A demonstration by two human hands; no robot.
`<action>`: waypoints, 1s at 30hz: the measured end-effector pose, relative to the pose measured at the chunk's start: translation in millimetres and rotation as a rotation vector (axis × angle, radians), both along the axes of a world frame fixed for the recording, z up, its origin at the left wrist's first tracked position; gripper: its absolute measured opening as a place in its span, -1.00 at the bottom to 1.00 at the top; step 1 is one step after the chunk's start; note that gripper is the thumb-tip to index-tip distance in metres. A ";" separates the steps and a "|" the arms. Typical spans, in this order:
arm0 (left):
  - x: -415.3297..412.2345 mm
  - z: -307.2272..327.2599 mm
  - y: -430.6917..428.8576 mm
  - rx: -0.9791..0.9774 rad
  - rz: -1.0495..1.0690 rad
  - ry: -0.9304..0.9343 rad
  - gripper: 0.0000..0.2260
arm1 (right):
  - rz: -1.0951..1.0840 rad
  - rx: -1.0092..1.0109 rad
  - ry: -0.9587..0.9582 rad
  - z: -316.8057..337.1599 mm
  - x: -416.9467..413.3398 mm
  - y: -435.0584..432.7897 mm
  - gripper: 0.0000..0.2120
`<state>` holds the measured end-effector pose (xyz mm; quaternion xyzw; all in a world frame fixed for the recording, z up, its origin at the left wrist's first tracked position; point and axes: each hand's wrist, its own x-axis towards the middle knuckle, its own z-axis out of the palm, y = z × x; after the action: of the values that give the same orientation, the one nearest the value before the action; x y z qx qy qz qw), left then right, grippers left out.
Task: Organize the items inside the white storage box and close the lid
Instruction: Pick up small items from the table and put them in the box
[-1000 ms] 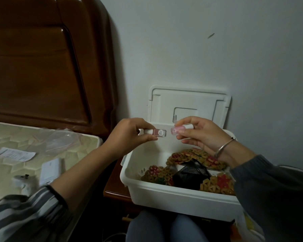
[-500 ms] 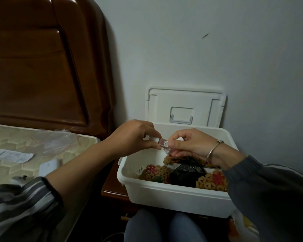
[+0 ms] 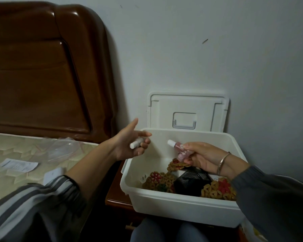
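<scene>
Over the far-left corner of the white storage box (image 3: 182,208): left hand (image 3: 129,147) grips a small smooth white cylinder (image 3: 136,145). Its lower fingers are curled round the cylinder, thumb and index stretched out.

Right hand (image 3: 203,158) is above the box middle. Its fingers pinch a small translucent pink bottle (image 3: 180,152), tilted, white nozzle pointing far-left. The hands are apart, not touching. Thin metal bangle (image 3: 223,160) on the right wrist.

The box is smooth white plastic, rectangular with rounded corners, and sits on a glossy dark wood nightstand (image 3: 117,194). Its lid (image 3: 187,105) stands upright against the far wall, ribbed inner face and recessed handle toward the camera.

In the box, near side:
- flat woven mats (image 3: 157,180) of tan petal-shaped pieces with red flower centres, on the left, on the right and farther back
- a black mesh pouch (image 3: 191,180) lying between them

Left of the box:
- quilted mattress (image 3: 10,149) carrying a crumpled clear plastic bag (image 3: 59,147) and a printed paper slip (image 3: 18,165)
- curved polished brown headboard (image 3: 42,67) behind it
</scene>
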<state>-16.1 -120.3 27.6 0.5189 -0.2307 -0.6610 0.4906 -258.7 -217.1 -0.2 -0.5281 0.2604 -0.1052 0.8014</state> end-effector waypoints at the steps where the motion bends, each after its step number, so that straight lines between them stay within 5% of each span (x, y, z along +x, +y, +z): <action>1: 3.3 -3.6 -1.7 0.027 0.031 0.064 -0.52 | -0.032 0.027 -0.003 -3.0 -3.0 -3.1 -0.51; 5: 6.5 -14.3 -6.8 0.054 0.039 0.137 -0.86 | -0.132 0.130 -0.012 -13.8 -13.5 -15.3 -0.52; 11: 10.1 -21.6 -20.5 -0.095 -0.077 0.070 -0.69 | -0.190 0.149 -0.035 -24.4 -22.8 -35.1 -0.53; 18: 20.1 -30.5 -36.1 -0.199 -0.175 0.137 -0.80 | -0.267 0.203 -0.111 -36.3 -21.6 -51.6 -0.51; 25: 29.0 -48.6 -47.9 -0.169 -0.199 -0.056 -0.84 | -0.322 0.224 -0.185 -43.6 -12.8 -57.9 -0.60; 30: 31.7 -63.4 -58.3 -0.123 -0.102 -0.518 -0.73 | -0.363 0.244 -0.207 -47.3 -6.4 -64.6 -0.65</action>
<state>15.6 -178.6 -35.8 0.6277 -0.4141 -0.5149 0.4116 -265.0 -281.7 -47.5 -0.3583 0.2780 -0.2688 0.8498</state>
